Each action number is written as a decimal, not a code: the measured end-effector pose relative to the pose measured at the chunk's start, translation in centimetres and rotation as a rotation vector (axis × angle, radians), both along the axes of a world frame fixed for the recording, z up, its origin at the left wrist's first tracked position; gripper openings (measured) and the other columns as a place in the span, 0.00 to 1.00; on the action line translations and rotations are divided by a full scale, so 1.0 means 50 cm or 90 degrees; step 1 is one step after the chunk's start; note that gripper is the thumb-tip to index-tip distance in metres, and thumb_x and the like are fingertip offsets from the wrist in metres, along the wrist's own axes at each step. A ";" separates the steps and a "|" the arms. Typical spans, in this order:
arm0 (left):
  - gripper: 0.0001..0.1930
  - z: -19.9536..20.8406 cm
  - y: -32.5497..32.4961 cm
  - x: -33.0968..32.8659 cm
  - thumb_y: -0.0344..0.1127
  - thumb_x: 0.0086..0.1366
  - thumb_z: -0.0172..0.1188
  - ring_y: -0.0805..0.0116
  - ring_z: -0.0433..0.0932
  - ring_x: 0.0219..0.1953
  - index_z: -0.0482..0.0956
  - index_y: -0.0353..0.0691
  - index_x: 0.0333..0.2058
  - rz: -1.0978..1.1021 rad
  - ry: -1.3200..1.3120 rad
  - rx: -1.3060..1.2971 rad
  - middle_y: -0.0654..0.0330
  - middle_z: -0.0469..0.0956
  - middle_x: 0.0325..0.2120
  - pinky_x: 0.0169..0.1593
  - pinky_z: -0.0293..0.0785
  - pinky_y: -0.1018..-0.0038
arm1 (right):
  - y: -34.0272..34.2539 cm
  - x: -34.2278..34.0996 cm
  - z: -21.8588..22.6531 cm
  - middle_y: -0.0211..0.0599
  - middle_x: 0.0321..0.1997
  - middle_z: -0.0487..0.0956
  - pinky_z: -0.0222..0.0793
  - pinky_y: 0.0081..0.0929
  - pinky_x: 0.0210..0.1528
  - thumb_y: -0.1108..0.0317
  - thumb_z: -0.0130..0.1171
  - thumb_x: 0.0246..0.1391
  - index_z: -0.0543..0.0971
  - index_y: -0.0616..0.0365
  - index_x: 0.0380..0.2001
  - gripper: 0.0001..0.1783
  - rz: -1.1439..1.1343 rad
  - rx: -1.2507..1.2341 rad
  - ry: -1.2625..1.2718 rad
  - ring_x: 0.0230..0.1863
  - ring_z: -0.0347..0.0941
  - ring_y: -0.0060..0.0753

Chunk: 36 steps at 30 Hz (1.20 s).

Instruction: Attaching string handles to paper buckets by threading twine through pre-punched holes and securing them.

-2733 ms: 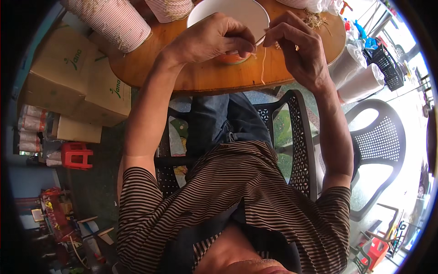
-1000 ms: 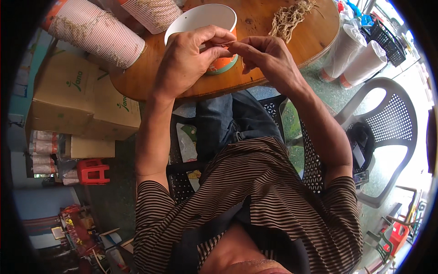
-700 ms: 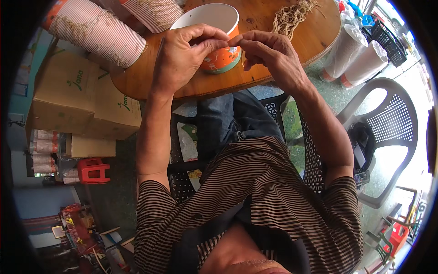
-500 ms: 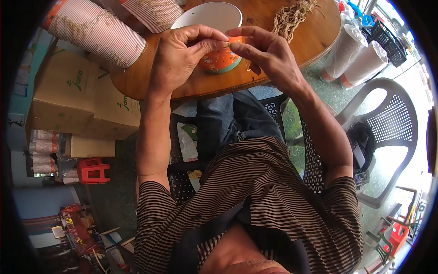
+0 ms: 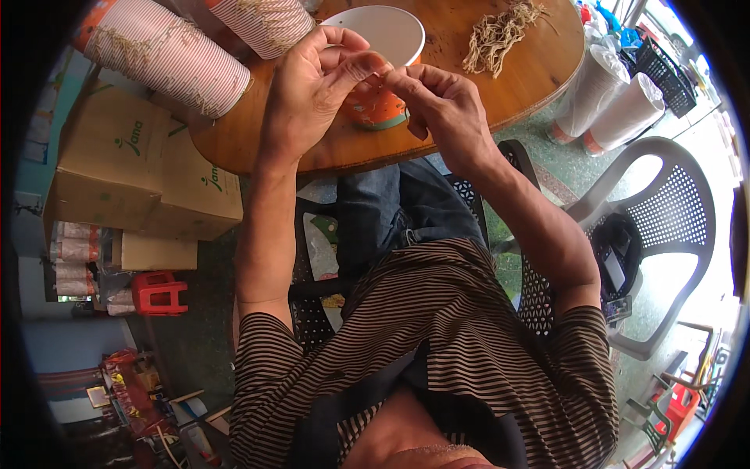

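My left hand (image 5: 316, 86) and my right hand (image 5: 447, 105) meet fingertip to fingertip over the table. Thumb and forefinger are pinched on each, and whatever sits between them is too small to make out. Just behind and below the fingers is a round orange tub (image 5: 375, 112) with a white inside and a green band at its base; my hands cover part of it. A tangled bunch of tan, stringy strands (image 5: 500, 39) lies on the tabletop, beyond my right hand.
The wooden table (image 5: 539, 74) has a curved edge. Stacked tubs (image 5: 168, 59) with tan strands on them lie at the left. Cardboard boxes (image 5: 117, 156) stand below. To the right are a grey plastic chair (image 5: 664, 195) and bagged tub stacks (image 5: 625, 113).
My right hand has turned and its fingers have curled in more. The small brownish bit seen at the fingertips is now hidden. The tub has shifted slightly right.
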<state>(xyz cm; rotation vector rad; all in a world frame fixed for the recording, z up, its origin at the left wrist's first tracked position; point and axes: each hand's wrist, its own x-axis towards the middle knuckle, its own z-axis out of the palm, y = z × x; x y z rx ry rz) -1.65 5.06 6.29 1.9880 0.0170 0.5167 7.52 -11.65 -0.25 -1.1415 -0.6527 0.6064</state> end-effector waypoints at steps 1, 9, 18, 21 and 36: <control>0.15 0.001 0.003 -0.002 0.29 0.68 0.66 0.74 0.84 0.40 0.74 0.31 0.49 -0.041 -0.005 -0.033 0.55 0.85 0.39 0.49 0.81 0.79 | 0.004 0.001 -0.003 0.26 0.25 0.78 0.66 0.16 0.30 0.55 0.67 0.64 0.85 0.63 0.38 0.18 0.001 0.001 -0.001 0.26 0.70 0.13; 0.19 -0.011 0.002 0.004 0.21 0.65 0.65 0.67 0.84 0.45 0.72 0.30 0.53 -0.092 -0.033 -0.081 0.51 0.81 0.47 0.56 0.81 0.73 | 0.018 0.007 -0.015 0.17 0.19 0.67 0.51 0.16 0.23 0.56 0.65 0.66 0.82 0.58 0.34 0.16 0.097 0.206 0.227 0.20 0.55 0.12; 0.17 -0.008 -0.010 0.007 0.28 0.65 0.69 0.75 0.85 0.37 0.76 0.30 0.49 -0.007 -0.048 -0.068 0.57 0.86 0.34 0.45 0.83 0.79 | 0.024 -0.007 -0.022 0.18 0.20 0.70 0.56 0.14 0.22 0.54 0.65 0.65 0.84 0.57 0.36 0.16 0.031 0.169 0.122 0.19 0.61 0.11; 0.15 -0.006 -0.014 0.005 0.30 0.65 0.70 0.75 0.85 0.37 0.77 0.31 0.47 0.036 -0.052 -0.031 0.57 0.87 0.34 0.43 0.83 0.81 | 0.022 -0.011 -0.018 0.19 0.20 0.72 0.59 0.14 0.21 0.54 0.65 0.65 0.85 0.58 0.37 0.16 -0.024 0.113 0.063 0.19 0.65 0.11; 0.06 -0.014 -0.037 -0.005 0.28 0.68 0.65 0.81 0.81 0.36 0.82 0.32 0.41 0.044 -0.060 -0.030 0.63 0.84 0.34 0.42 0.79 0.83 | 0.023 -0.007 -0.022 0.23 0.26 0.80 0.60 0.13 0.21 0.61 0.66 0.64 0.85 0.60 0.39 0.12 -0.069 0.159 0.015 0.20 0.66 0.09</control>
